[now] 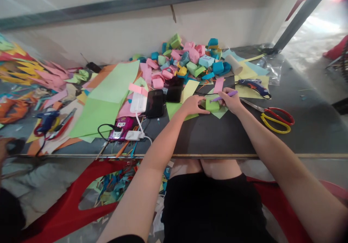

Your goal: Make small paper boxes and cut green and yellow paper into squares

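On the dark tabletop in front of me lies a small light-green paper box (212, 105), with a flat green paper piece (220, 113) under it. My left hand (193, 104) holds the box from its left side, thumb at the near edge and fingers at the far edge. In my right hand (230, 100) is a purple pen (227, 95), gripped between closed fingers, its tip at the top of the box. Right of that hand lie scissors (276, 118) with red and yellow handles.
Behind is a pile of coloured paper boxes (193, 56). A glue gun (254, 86) lies at the right. Two black phones (154, 104), a power strip (121, 128) with cables and green sheets (106, 98) are at the left. Another person's hand (3, 150) shows at the far left.
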`<state>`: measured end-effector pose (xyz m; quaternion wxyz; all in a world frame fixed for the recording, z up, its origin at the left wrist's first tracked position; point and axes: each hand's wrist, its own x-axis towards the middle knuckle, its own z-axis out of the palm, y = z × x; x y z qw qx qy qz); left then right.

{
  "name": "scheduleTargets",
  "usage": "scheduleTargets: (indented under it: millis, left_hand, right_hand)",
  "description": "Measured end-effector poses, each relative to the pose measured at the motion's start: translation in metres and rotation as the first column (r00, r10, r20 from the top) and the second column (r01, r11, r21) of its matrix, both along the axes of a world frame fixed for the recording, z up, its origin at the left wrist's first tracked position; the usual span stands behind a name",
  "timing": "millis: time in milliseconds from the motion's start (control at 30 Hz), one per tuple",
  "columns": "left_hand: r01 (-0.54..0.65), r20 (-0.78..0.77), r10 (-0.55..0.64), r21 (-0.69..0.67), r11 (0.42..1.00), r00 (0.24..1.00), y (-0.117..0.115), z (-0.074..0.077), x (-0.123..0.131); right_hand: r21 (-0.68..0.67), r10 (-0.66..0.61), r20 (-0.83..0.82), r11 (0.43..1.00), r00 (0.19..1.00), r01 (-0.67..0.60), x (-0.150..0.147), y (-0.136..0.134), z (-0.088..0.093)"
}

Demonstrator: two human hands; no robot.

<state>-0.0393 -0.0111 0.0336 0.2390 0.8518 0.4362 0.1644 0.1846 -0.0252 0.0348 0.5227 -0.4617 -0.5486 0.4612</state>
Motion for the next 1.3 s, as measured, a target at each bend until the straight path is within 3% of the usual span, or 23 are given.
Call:
scheduleTargets:
  millis: [67, 233, 367, 633, 933, 1300]
  left_hand:
    - [0.0, -0.004, 0.0, -0.002, 1.0, 1.0, 0.0, 0.0, 0.0]
    - [0.0, -0.009, 0.0, -0.025, 1.0, 1.0, 0.001, 0.002, 0.0]
    - [0.007, 0.013, -0.006, -0.038, 0.999, 1.0, 0.0, 0.003, 0.0]
    - [0.021, 0.019, -0.021, -0.002, 1.0, 1.0, 0.001, 0.001, 0.001]
    - [0.02, -0.002, -0.02, 0.017, 1.0, 1.0, 0.0, 0.002, 0.001]
    - [0.011, -0.002, -0.01, 0.028, 1.0, 1.0, 0.001, -0.004, 0.001]
  right_hand:
    - [0.019, -0.023, 0.004, 1.0, 1.0, 0.023, 0.001, 0.0, -0.001]
    - [0.074, -0.275, -0.119, 0.956, 0.954, 0.284, 0.01, 0.005, -0.003]
    - [-0.015, -0.208, -0.107, 0.978, 0.972, 0.208, 0.016, 0.008, -0.004]
    - [-0.027, -0.111, -0.089, 0.994, 0.99, 0.109, 0.011, 0.005, -0.001]
    - [-0.085, -0.12, -0.037, 0.99, 0.992, 0.117, 0.012, 0.007, -0.002]
    - [-0.055, -0.143, -0.036, 0.988, 0.989, 0.141, 0.013, 0.008, -0.003]
